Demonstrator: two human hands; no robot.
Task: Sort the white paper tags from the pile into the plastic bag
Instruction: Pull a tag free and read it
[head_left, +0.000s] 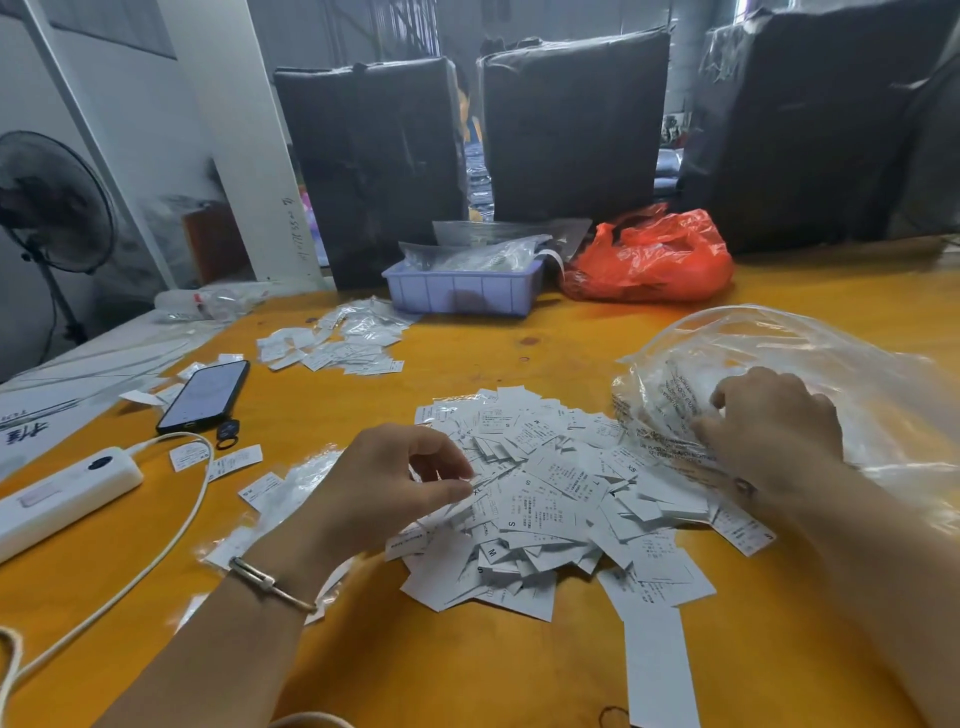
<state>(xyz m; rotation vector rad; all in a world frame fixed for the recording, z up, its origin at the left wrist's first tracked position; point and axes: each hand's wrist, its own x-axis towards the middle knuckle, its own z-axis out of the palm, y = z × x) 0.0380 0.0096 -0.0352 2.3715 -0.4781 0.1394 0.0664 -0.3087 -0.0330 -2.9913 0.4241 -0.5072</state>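
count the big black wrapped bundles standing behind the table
3. One black bundle stands back left behind the lavender tray, one at centre behind the red bag, one back right. More may sit beyond the frame's right edge.

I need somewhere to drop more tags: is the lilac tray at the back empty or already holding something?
Holding something. The lilac tray has clear plastic packets heaped above its rim; what they contain is too blurred to tell.

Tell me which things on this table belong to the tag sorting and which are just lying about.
Job: pile of white tags, clear plastic bag, left hand, right hand.
Lying about: phone, power strip, blue tray, red bag.
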